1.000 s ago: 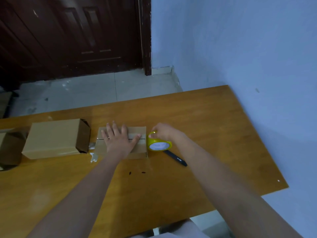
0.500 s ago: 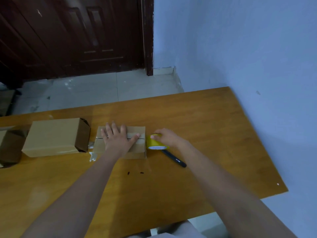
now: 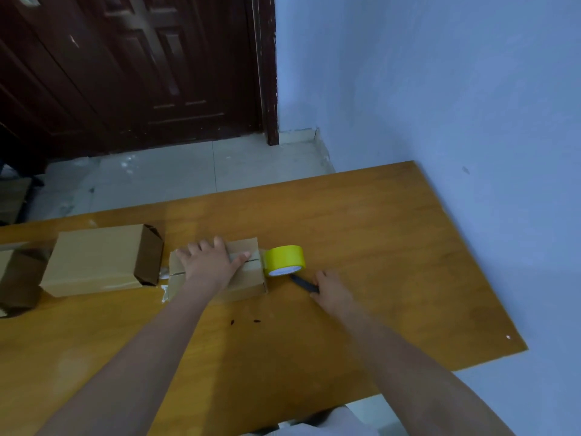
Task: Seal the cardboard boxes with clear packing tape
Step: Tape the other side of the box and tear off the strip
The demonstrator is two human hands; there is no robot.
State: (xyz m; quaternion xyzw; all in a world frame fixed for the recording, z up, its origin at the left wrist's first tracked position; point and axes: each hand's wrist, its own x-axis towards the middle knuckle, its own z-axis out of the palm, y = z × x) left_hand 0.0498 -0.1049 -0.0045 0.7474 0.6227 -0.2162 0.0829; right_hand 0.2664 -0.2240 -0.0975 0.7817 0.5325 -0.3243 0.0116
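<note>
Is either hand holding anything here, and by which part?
The left hand presses flat on the small brown cardboard box, gripping nothing. The right hand covers one end of the dark pen-like tool; a grip cannot be told.

Wooden table against blue wall — dark door, tiled floor.

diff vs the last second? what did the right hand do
The right hand let go of the yellow tape roll and came back toward the person; it now lies on the black pen, grip unclear. The roll stands alone against the right end of the small box. Unchanged: the left hand presses flat on that box; the larger box lies to its left.
</note>
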